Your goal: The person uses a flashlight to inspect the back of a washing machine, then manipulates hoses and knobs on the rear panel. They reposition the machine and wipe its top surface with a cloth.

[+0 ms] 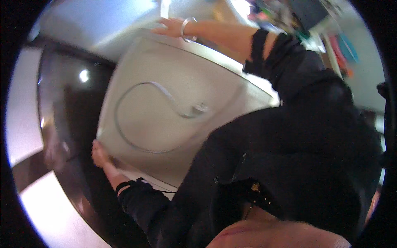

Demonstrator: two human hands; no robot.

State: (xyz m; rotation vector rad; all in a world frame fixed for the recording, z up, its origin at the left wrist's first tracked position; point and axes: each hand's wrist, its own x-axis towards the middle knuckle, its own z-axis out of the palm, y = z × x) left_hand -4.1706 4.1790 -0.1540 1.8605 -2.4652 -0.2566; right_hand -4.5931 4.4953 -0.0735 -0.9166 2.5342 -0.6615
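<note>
A large pale, box-like panel with a raised rim fills the middle in front of me. On its face lies a thin grey hose, bent in a wide loop, with one end at a small whitish fitting. My left hand has its fingers closed around the panel's lower left corner. At the far upper edge, my right hand, with a silvery bracelet at the wrist, lies with fingers stretched out along the rim. What is under the panel is hidden.
A glossy dark surface runs along the left of the panel, reflecting a light. Beyond it shows a pale floor or wall area. Colourful blurred items crowd the upper right. A narrow white upright strip stands near my right hand.
</note>
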